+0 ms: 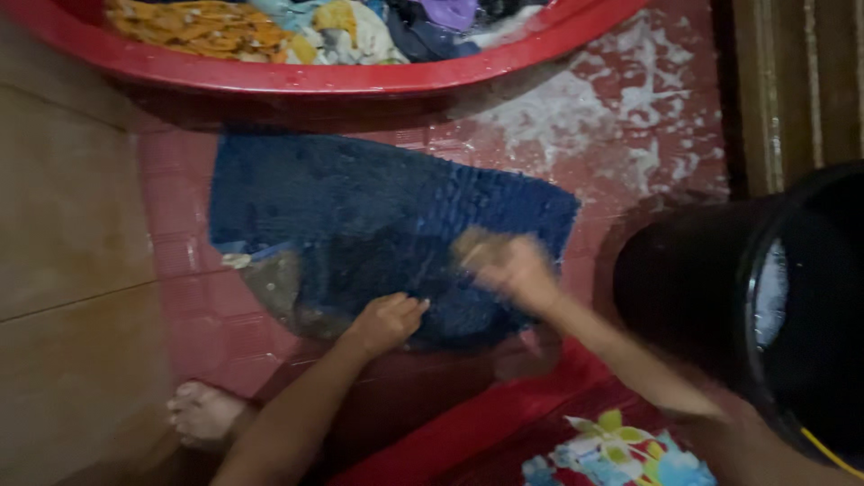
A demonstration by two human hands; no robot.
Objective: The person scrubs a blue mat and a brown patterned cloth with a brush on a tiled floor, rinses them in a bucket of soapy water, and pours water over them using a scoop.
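A wet dark blue mat [360, 207] lies flat on the red tiled floor [180, 297]. My left hand [389, 321] presses on the mat's near edge with the fingers curled into the pile. My right hand [506, 265] is blurred with motion over the mat's right part; it seems to grip a pale object, which is too blurred to name. White soap foam [576, 108] is spread on the floor beyond the mat.
A big red basin [360, 76] full of mixed clothes stands at the far side. A black bucket [765, 288] stands at the right. A bare foot [202, 414] rests at the lower left, beside a tan wall [63, 225]. Flowered cloth [621, 450] is at the bottom.
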